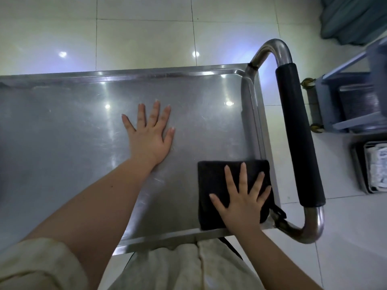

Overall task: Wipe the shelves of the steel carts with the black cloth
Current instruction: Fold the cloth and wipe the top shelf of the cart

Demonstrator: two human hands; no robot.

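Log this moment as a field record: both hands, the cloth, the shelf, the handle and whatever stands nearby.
top shelf: steel, rimmed, scratched, reflecting lights
black cloth: folded square, at the top shelf's near right corner
left hand: flat on bare steel, fingers spread, holding nothing
right hand: flat on the black cloth, fingers spread, pressing it down
handle: steel tube with black padded grip, at the right end
nearby: second cart on casters, to the right on the tiled floor

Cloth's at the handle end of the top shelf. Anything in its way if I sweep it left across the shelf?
Only the left hand, flat on the shelf midway along, its forearm crossing the near edge. The right hand presses the black cloth; nothing else visible lies ahead.
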